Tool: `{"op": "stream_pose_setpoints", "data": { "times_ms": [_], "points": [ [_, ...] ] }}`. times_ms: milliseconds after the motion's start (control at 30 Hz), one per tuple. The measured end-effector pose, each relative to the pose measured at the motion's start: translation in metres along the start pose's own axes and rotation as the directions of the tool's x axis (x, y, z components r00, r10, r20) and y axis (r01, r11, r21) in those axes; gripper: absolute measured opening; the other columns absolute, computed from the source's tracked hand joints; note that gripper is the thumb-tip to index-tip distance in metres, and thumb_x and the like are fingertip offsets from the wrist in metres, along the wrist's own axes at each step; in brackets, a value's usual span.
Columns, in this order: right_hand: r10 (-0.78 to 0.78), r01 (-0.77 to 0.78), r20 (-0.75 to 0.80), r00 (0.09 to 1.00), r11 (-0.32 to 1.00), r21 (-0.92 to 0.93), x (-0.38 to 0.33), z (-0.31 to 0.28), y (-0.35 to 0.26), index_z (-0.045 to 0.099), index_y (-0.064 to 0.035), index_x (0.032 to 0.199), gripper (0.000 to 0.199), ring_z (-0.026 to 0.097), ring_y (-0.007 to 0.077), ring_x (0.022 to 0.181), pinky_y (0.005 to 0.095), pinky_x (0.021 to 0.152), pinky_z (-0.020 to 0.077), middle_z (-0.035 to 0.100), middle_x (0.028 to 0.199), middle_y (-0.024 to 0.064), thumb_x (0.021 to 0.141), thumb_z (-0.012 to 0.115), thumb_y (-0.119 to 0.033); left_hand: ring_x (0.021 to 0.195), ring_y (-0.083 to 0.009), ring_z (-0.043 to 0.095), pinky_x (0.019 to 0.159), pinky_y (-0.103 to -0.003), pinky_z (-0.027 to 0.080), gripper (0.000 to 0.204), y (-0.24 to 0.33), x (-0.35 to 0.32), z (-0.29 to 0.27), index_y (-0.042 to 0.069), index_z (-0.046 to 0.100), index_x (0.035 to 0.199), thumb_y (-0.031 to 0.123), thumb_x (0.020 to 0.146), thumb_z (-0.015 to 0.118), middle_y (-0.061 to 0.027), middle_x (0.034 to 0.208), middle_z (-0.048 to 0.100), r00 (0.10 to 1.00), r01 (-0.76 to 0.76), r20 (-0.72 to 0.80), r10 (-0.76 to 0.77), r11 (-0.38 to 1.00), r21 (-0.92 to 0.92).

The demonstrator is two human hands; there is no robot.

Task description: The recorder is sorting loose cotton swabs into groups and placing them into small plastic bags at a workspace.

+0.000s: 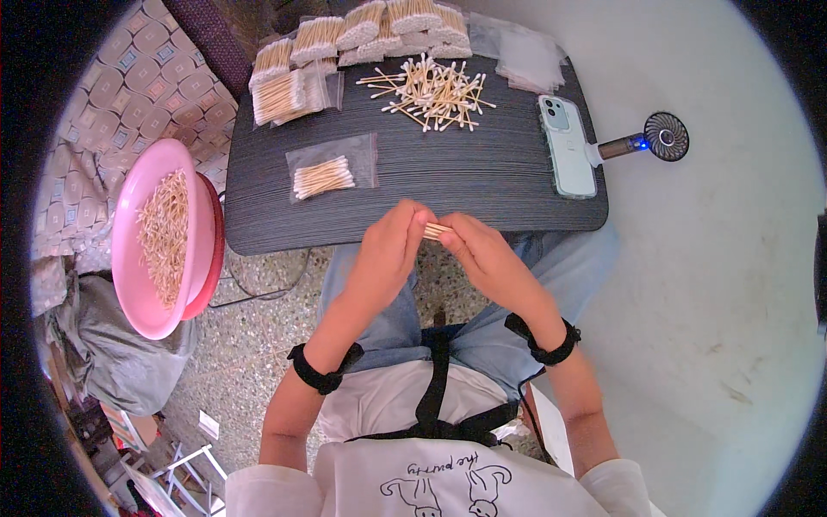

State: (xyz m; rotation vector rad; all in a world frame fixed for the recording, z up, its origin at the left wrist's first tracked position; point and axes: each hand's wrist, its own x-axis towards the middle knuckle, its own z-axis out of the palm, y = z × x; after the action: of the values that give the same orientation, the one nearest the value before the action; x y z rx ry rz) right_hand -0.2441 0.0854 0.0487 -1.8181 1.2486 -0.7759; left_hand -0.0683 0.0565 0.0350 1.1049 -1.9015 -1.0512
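Observation:
Between my two hands, just off the near edge of the dark table [465, 185], is a small bundle of cotton swabs [436, 231]. My left hand [398, 246] closes round one end of it and my right hand [484, 256] round the other, so only the pale sticks in the middle show. Ahead and to the left lies a clear plastic bag [365, 153] with a short stack of cotton swabs [324, 177] in it. Farther back, a loose heap of cotton swabs [435, 90] spreads over the tabletop.
Filled swab bags [362, 34] are piled along the back edge. Empty clear bags [527, 56] lie at the back right. A pale phone [568, 159] rests at the right edge beside a small fan [667, 136]. At left stands a pink basin [127, 250] full of swabs.

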Motion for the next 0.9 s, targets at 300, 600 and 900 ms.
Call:
{"op": "stream_pose_setpoints", "data": {
  "times_ms": [300,600,900],
  "points": [
    [0.000,-0.016,-0.124,0.992,0.992,-0.129,0.000,0.007,0.006,0.047,0.0011,0.095,0.018,0.059,0.0454,0.085,0.0508,0.069,0.0450,0.060,0.089,0.0245,0.100,0.046,-0.016,0.094,-0.0337,0.059,0.085,-0.041,0.045,0.019,-0.005,0.009,-0.015,0.002,0.058,0.106,0.017,0.099,0.049,-0.0168,0.101,0.060,0.986,-0.087,-0.124,0.115,0.974,0.210],
    [0.030,-0.101,-0.285,0.958,0.966,-0.239,0.020,0.016,0.016,0.047,-0.0001,0.093,0.017,0.060,0.0442,0.080,0.0511,0.068,0.0467,0.061,0.086,0.0220,0.100,0.044,-0.016,0.110,-0.0357,0.052,0.106,-0.052,0.033,0.040,-0.052,0.016,-0.040,0.000,0.057,0.119,0.025,0.088,0.064,-0.0164,0.115,0.055,0.927,-0.012,-0.253,0.276,0.697,0.717],
    [-0.020,-0.129,-0.322,0.946,0.890,-0.436,0.036,0.038,0.018,0.049,-0.0021,0.093,0.013,0.062,0.0387,0.078,0.0477,0.068,0.0493,0.062,0.088,0.0184,0.096,0.049,-0.015,0.108,-0.0345,0.056,0.105,-0.050,0.038,0.032,-0.047,0.006,-0.029,0.001,0.065,0.108,0.017,0.082,0.068,-0.0151,0.108,0.060,0.925,-0.133,-0.186,0.332,0.739,0.660]
  ]
}}
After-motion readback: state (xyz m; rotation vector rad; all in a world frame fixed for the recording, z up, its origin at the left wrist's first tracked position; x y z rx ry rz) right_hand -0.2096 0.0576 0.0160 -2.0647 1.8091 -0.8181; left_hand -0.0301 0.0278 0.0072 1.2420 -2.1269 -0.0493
